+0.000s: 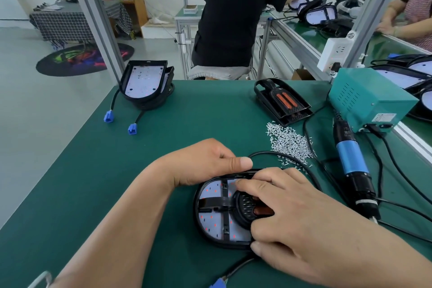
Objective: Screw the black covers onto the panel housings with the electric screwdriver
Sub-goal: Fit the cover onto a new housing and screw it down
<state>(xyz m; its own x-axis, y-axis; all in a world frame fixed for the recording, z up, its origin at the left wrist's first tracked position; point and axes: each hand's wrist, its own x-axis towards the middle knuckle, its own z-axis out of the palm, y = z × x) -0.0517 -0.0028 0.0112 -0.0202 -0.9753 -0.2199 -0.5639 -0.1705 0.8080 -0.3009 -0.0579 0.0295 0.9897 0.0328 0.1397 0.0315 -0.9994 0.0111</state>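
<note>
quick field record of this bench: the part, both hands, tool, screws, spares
part: oval black panel housing with a white board, on the green mat
cover: black grille cover lying in the housing
left: left hand at the housing's far rim, fingers curled, hold unclear
right: right hand pressing the cover, fingers spread
tool: blue and black electric screwdriver lying untouched, right side
screws: loose pile of silver screws beyond the housing
spares: stack of black covers far centre; stack of housings far left

Screw pile [289,141] beside bare mat [163,124]
</note>
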